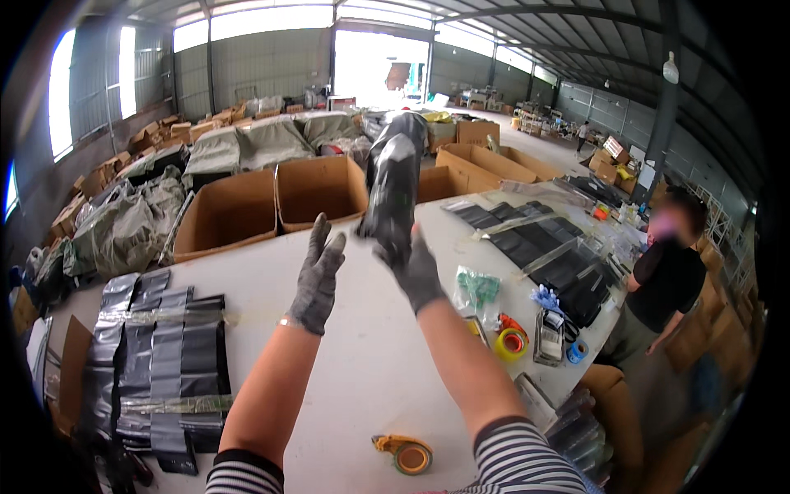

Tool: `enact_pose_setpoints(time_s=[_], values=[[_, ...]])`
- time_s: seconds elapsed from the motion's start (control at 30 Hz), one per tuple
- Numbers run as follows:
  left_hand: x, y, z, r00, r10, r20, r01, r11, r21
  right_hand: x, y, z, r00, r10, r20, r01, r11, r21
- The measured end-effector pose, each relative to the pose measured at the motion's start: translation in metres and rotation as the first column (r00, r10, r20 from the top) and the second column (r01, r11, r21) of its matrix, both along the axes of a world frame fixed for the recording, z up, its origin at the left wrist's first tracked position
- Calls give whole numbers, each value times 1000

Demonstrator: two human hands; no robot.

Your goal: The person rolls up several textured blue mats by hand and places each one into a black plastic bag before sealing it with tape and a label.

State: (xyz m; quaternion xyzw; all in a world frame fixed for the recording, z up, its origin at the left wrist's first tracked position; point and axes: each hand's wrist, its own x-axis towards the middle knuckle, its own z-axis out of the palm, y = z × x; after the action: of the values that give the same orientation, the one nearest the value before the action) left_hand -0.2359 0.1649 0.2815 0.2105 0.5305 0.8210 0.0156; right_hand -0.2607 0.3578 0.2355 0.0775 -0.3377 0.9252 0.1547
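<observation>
Grey gloves cover both of my hands. My left hand point(317, 280) is raised above the white table, fingers stretched out and nothing in it. My right hand point(411, 267) grips the lower end of a long, shiny black plastic bundle point(393, 177), held up in front of the open cartons. Motion blurs that lower end and my fingertips a little. On the left part of the table lie flat black plastic bags point(169, 354), overlapping in a row under strips of clear tape. More black bags point(543, 247) lie taped in the same way at the far right.
Open cardboard boxes point(226, 216) stand along the table's far edge. An orange tape dispenser point(403, 454) lies near me. Yellow tape point(511, 344), blue tape point(578, 351) and a bag of green pieces point(478, 290) sit right. A person point(671, 276) stands beyond the right edge.
</observation>
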Motion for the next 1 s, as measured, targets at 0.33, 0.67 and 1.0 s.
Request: enact_pose_setpoints(time_s=[0.33, 0.67, 1.0], values=[[157, -197, -297, 971, 185, 154, -39, 754, -656, 98, -14, -133, 937, 119, 329, -284, 808, 516], [293, -283, -336, 942, 288, 174, -70, 674, -735, 382, -13, -282, 578, -190, 794, -121, 942, 314], [287, -244, -385, 945, 59, 322, 143, 810, -568, 500, -40, -291, 474, -343, 811, -102, 893, 438]])
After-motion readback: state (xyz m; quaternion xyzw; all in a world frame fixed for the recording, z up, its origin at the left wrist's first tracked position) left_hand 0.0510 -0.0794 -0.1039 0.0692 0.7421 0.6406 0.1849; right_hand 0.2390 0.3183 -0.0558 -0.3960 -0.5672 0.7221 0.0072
